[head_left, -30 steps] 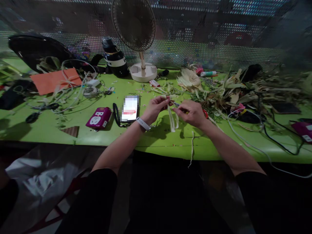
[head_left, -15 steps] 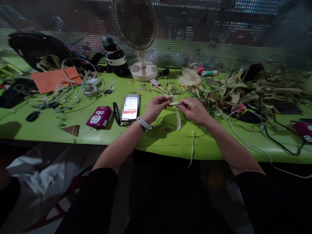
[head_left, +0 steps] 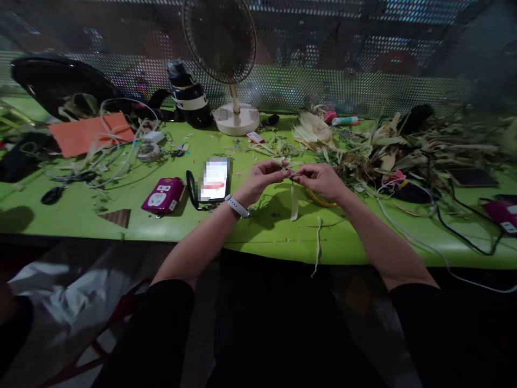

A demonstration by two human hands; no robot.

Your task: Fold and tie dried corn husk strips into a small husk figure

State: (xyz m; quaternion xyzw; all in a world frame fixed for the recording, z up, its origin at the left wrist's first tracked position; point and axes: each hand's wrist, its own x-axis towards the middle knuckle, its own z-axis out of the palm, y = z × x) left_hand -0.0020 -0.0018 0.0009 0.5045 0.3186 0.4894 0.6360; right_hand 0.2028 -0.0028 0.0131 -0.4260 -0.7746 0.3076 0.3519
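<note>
Just above the green table, my left hand (head_left: 262, 179) pinches a pale strip of dried husk (head_left: 294, 202), which dangles below the fingertips. My right hand (head_left: 318, 180) closes its thumb and fingers on the same strip, with its fingertips meeting those of the left. The small part between the fingertips is mostly covered. Beneath the right hand a yellow ring-shaped thing (head_left: 321, 201) partly shows. A thin twisted husk strand (head_left: 318, 248) lies at the table's front edge. Behind the hands rests a bundle of pale husks (head_left: 313, 131).
A phone (head_left: 215, 180) with a lit screen and a purple power socket box (head_left: 162, 196) lie left of my hands. A fan (head_left: 237, 119) and a dark bottle (head_left: 192, 102) stand behind. Heaped dried husks (head_left: 388, 145) and cables cover the right side of the green table (head_left: 258, 247).
My hands have drawn together, so the fingertips now meet and the horizontal stretch of husk between them is mostly hidden. The yellow ring now shows under my right hand.
</note>
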